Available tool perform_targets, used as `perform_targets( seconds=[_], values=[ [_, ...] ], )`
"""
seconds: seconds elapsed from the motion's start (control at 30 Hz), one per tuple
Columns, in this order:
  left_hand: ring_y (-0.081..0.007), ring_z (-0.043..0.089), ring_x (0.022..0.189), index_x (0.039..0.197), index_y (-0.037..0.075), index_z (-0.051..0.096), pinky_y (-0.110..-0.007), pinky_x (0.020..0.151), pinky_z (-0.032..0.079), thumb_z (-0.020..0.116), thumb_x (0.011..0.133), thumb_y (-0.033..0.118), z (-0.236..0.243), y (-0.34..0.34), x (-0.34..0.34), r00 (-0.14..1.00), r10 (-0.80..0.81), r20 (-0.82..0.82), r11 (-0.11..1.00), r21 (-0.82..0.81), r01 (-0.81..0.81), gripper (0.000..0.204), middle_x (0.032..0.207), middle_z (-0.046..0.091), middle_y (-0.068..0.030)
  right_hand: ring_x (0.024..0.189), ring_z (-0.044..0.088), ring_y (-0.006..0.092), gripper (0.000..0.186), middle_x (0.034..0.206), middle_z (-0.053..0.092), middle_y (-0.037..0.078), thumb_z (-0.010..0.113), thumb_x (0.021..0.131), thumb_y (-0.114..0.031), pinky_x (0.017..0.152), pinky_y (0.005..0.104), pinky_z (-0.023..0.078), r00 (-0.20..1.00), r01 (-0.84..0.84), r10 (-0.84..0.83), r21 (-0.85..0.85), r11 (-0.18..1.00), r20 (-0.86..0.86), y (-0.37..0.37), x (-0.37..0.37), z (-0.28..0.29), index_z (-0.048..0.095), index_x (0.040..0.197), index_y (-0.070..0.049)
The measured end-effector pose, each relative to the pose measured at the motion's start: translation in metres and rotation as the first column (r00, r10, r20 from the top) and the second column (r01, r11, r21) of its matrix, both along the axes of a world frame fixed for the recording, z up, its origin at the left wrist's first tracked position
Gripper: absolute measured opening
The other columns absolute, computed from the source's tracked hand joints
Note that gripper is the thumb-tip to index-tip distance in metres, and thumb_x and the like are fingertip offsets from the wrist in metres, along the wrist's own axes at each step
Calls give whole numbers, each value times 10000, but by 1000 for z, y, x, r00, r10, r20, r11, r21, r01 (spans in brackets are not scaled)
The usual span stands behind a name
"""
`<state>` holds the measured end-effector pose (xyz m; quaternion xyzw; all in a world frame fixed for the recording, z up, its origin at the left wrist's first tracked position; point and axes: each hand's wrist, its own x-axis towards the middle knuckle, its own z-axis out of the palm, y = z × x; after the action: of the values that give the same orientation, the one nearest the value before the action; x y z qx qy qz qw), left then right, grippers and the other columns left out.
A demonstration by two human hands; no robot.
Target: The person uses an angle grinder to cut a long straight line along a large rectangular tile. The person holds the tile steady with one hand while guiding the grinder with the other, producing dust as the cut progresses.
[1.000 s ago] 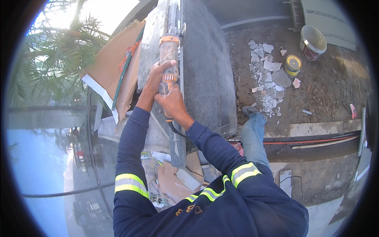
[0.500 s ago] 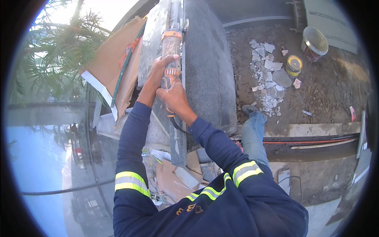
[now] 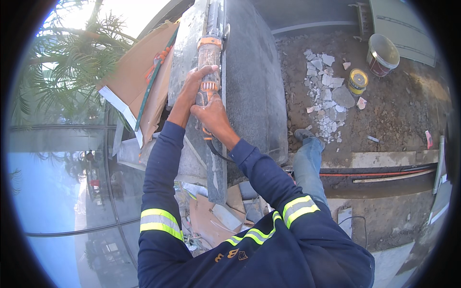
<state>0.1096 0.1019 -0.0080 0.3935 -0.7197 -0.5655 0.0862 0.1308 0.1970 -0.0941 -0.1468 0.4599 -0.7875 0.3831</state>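
A dusty orange-and-grey angle grinder [image 3: 209, 55] lies lengthwise in front of me, over a long narrow stone strip [image 3: 217, 180]. My left hand [image 3: 196, 82] is wrapped around its body from the left. Closer to me, my right hand [image 3: 214, 115] grips its rear handle, where a black cord [image 3: 217, 152] comes out. The thin disc [image 3: 226, 31] shows edge-on at the head's right side, next to a wide grey stone slab [image 3: 252, 91]. Both palms are hidden against the tool.
Cardboard [image 3: 137, 65] and a green level-like bar [image 3: 150, 96] lean at the left, beside glass panes [image 3: 62, 192]. On the dirt at right are broken tile pieces [image 3: 327, 96], a yellow can [image 3: 357, 80] and a white bucket [image 3: 383, 54]. Scraps [image 3: 225, 216] litter the ground below the strip.
Almost nothing differs. Both hands keep their hold on the angle grinder, which has shifted very slightly toward me.
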Motion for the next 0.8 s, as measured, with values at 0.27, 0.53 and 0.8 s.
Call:
perform_targets(
  seconds=[0.27, 0.53, 0.8],
  values=[
    [-166, 703, 652, 1140, -39, 667, -290, 579, 583, 790, 877, 293, -3, -2, 4, 999, 15, -29, 1000, 16, -14, 441, 886, 704, -111, 870, 728, 240, 559, 1030, 707, 190, 753, 812, -135, 743, 366, 600, 996, -76, 77, -25, 997, 53, 24, -9, 22, 522, 1253, 118],
    [-163, 704, 664, 1175, -40, 632, -295, 591, 595, 804, 870, 304, 5, 16, 13, 1000, 2, -14, 1000, -10, -3, 492, 900, 697, -112, 881, 729, 260, 593, 1051, 698, 223, 755, 810, -156, 759, 374, 596, 999, -34, 36, -42, 999, 35, 39, 5, 25, 509, 1256, 146],
    [-162, 703, 665, 1191, -42, 625, -291, 594, 592, 798, 870, 306, 6, 19, 15, 1000, -5, -6, 1000, -11, 5, 504, 911, 696, -109, 878, 723, 249, 614, 1029, 699, 226, 759, 792, -169, 759, 370, 591, 999, -39, 39, 0, 999, 7, 36, 8, 21, 511, 1239, 170]
  ],
)
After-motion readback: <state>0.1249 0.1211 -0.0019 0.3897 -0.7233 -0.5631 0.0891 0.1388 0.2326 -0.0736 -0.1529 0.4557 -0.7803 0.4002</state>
